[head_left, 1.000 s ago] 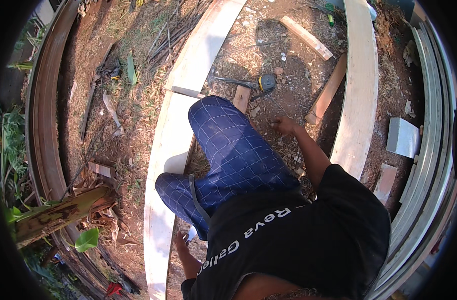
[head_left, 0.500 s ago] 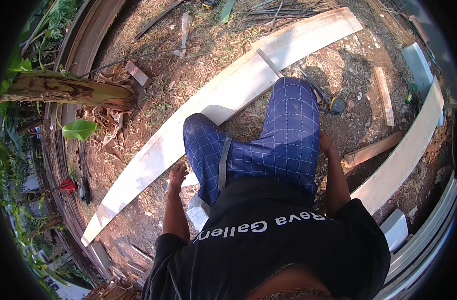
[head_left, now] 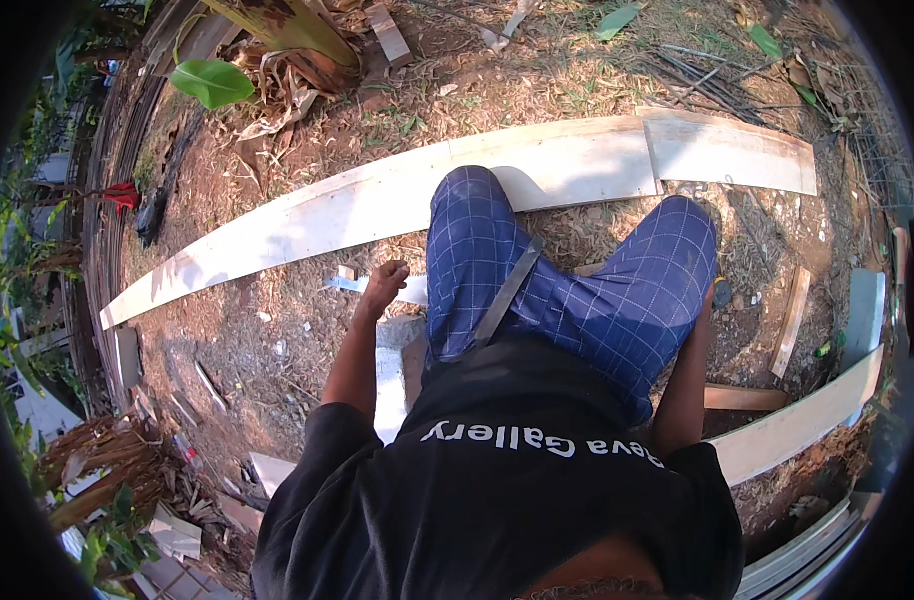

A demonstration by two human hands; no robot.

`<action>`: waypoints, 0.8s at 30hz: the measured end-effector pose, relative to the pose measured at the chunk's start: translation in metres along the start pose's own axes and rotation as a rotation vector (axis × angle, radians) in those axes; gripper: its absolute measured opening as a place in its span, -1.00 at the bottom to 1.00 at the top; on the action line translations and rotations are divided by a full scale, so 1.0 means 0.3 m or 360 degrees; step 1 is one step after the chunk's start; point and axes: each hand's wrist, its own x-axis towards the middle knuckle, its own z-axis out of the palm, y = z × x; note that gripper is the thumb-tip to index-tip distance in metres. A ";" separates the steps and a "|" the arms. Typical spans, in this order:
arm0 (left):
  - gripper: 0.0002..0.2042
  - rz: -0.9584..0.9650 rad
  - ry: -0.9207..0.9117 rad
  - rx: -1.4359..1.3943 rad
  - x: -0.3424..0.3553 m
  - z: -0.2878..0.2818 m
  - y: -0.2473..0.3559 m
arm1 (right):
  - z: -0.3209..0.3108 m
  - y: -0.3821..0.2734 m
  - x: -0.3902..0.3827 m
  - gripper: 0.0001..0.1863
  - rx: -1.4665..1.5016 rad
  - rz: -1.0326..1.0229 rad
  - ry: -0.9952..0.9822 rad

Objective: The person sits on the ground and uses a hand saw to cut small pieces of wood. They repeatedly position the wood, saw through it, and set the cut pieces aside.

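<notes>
My left hand (head_left: 385, 284) hangs beside my left knee with its fingers loosely curled, and nothing shows in it. It is above the ground, near a small pale offcut (head_left: 412, 290). My right forearm (head_left: 685, 385) runs down along my right thigh; the hand is mostly hidden behind that leg, so its fingers cannot be made out. A long, pale, tapering board (head_left: 327, 215) lies across the ground ahead of my knees. At its right end a shorter pale panel (head_left: 737, 150) meets it. A flat grey strip (head_left: 509, 293) lies slantwise over my lap.
A banana-like trunk (head_left: 302, 35) stands at the far left. Thin rods (head_left: 707, 85) lie in a heap at the far right. Wooden strips (head_left: 792, 320), another long board (head_left: 807, 415) and a grey block (head_left: 402, 335) lie around me.
The view has swung, so the long board now lies more nearly level across it. My left hand has moved up and forward in the view; the right hand is now more hidden.
</notes>
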 end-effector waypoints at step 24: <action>-0.63 -0.0350 0.1004 -0.0619 -0.290 -0.206 -0.387 | 0.037 -0.160 0.204 -0.66 -0.0073 0.0055 -0.0194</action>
